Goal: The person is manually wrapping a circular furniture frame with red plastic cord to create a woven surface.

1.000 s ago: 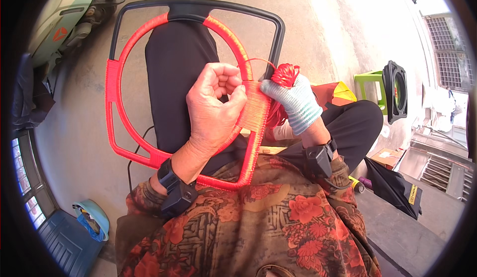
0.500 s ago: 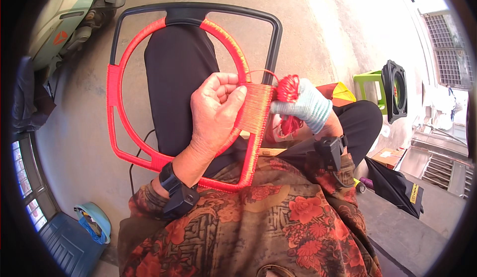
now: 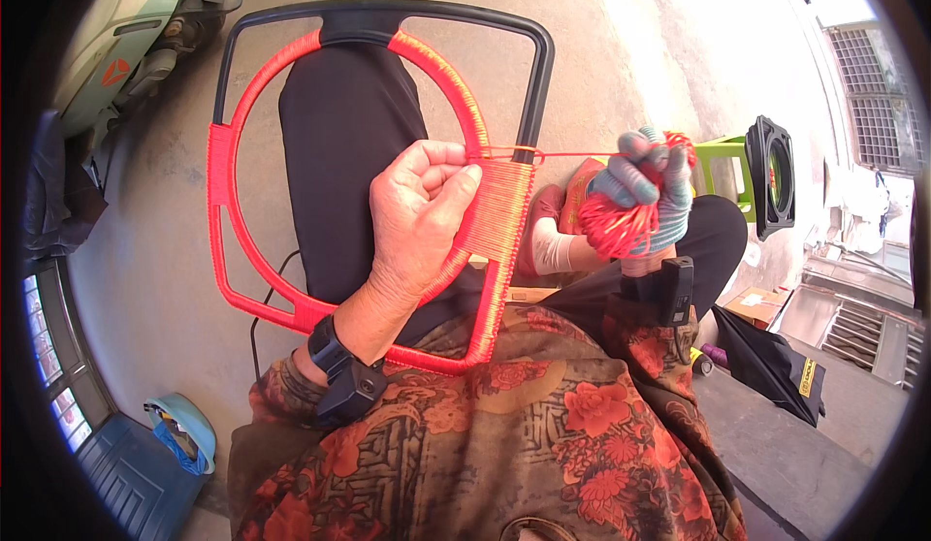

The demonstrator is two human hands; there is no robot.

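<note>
A black frame (image 3: 539,71) with an inner ring lies across my lap, much of it wound with red cord (image 3: 499,213). My bare left hand (image 3: 417,211) is closed on the ring's right side, thumb on the wound band that joins ring and outer bar. My right hand (image 3: 659,187), in a grey-blue striped glove, grips a bundle of red cord (image 3: 617,226) off to the right. From that bundle a single strand (image 3: 577,155) runs straight to the frame's right bar, where a small loop shows. The frame's top and upper right bar are bare black.
A green stool (image 3: 722,158) and another black frame (image 3: 773,177) stand at right. A light-coloured scooter (image 3: 121,47) is at upper left. Lower left, a blue helmet-like thing (image 3: 182,429) sits by a dark blue surface (image 3: 136,478). A black bag (image 3: 771,366) lies lower right.
My right hand has moved right and slightly up from beside the frame with the cord bundle, turning over. The slack strand is now drawn straight. My left hand stays in place.
</note>
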